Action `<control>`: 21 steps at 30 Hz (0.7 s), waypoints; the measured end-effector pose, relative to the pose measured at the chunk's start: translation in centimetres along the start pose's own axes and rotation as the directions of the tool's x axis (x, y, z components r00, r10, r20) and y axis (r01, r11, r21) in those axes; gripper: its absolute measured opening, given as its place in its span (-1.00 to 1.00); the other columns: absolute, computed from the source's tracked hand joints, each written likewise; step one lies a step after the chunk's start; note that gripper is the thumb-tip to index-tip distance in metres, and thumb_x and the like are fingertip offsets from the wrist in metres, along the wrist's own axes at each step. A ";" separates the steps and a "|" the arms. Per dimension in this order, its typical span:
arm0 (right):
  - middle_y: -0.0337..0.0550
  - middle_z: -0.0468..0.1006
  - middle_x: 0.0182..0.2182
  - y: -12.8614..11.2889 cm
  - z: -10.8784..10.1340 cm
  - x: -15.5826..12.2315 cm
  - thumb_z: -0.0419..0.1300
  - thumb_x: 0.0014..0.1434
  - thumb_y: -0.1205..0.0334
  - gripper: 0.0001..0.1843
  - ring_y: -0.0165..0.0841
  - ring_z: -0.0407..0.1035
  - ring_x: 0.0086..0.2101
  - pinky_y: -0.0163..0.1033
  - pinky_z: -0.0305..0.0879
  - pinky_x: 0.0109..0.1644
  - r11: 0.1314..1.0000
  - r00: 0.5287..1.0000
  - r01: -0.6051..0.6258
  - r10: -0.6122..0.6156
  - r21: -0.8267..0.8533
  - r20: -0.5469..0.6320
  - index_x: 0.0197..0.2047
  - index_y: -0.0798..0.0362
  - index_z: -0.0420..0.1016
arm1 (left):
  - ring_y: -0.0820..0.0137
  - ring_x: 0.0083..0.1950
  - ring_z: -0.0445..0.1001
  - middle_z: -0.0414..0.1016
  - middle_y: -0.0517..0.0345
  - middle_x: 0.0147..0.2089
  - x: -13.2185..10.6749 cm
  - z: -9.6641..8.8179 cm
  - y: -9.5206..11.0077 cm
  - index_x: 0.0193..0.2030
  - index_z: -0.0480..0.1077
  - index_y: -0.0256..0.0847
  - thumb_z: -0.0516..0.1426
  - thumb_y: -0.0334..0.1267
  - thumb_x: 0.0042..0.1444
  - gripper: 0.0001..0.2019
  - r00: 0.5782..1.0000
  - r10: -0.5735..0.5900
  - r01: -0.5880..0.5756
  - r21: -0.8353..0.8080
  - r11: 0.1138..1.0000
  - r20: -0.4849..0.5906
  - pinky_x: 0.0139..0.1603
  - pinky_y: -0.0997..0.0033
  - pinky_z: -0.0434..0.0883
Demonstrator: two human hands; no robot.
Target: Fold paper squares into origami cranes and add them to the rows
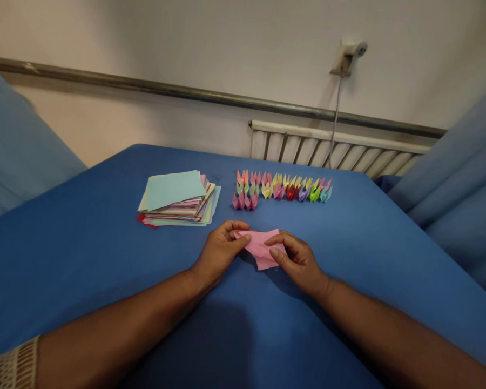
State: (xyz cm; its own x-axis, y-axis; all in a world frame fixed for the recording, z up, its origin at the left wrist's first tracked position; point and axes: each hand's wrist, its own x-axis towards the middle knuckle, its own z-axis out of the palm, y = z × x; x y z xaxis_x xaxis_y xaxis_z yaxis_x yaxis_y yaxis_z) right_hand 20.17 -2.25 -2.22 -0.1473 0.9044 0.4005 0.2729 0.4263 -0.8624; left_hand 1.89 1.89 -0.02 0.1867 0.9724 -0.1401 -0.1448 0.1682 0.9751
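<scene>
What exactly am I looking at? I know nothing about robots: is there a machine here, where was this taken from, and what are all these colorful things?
There is no machine here, just a person working with two bare hands. The single picture comes from a camera worn on that person's head, looking forward and down, so the forearms reach in from the bottom.

The left hand and the right hand hold a piece of pink paper between them, partly folded or creased.

On the blue surface, toward the left, lies an uneven stack of colored paper with a pale blue sheet on top. To its right, small folded paper figures stand in rows. Behind are a metal rail and a radiator.
</scene>
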 end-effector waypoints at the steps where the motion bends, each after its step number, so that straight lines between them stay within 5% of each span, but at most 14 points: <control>1: -0.20 0.44 -0.37 0.1 0.1 0.0 0.14 0.20 0.20 -0.86 -0.35 0.33 -0.33 -0.24 0.24 -0.22 1.000 1.000 0.002 -0.003 -0.006 -0.012 -0.20 0.01 0.48 | 0.48 -0.44 0.45 0.50 0.25 -0.42 0.0 0.0 0.0 -0.23 0.36 -0.26 0.33 -0.26 -0.20 -0.64 1.000 -0.003 0.003 -0.015 1.000 -0.006 -0.34 0.48 0.35; 8: -0.25 0.36 -0.46 0.5 0.4 0.0 0.09 0.14 0.38 -0.84 -0.39 0.26 -0.42 -0.29 0.18 -0.32 0.990 0.998 0.047 -0.050 -0.132 -0.024 -0.28 0.01 0.47 | 0.45 -0.36 0.49 0.58 0.08 -0.25 0.2 -0.3 0.0 -0.21 0.35 -0.27 0.30 -0.22 -0.13 -0.65 1.000 0.001 -0.001 -0.102 0.995 -0.001 -0.28 0.44 0.37; 16: -0.25 0.39 -0.43 0.4 0.2 0.0 0.08 0.11 0.40 -0.84 -0.39 0.28 -0.41 -0.29 0.18 -0.31 0.993 0.996 0.017 -0.027 -0.120 -0.085 -0.29 0.01 0.44 | 0.32 -0.09 0.50 0.57 0.02 -0.13 -0.5 -0.1 1.0 -0.19 0.41 -0.25 0.26 -0.17 -0.05 -0.71 0.986 0.161 -0.165 0.102 0.981 0.043 -0.01 0.31 0.36; 21: -0.26 0.40 -0.43 0.8 0.1 0.0 0.09 0.10 0.39 -0.87 -0.41 0.27 -0.42 -0.31 0.17 -0.33 0.998 0.990 -0.055 0.051 -0.027 -0.133 -0.31 0.03 0.43 | 0.39 -0.27 0.46 0.52 0.15 -0.32 -0.6 -0.4 1.1 -0.26 0.49 -0.23 0.26 -0.20 -0.06 -0.78 0.960 0.280 -0.269 0.290 0.919 0.003 -0.17 0.40 0.38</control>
State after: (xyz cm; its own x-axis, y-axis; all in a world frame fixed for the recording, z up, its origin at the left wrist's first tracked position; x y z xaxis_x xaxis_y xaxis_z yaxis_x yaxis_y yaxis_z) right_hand 20.29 -1.85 -2.96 -0.0057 0.9195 0.3931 0.3062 0.3759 -0.8746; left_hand 1.20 1.56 1.08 0.1412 0.9802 0.1388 0.0986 -0.1534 0.9832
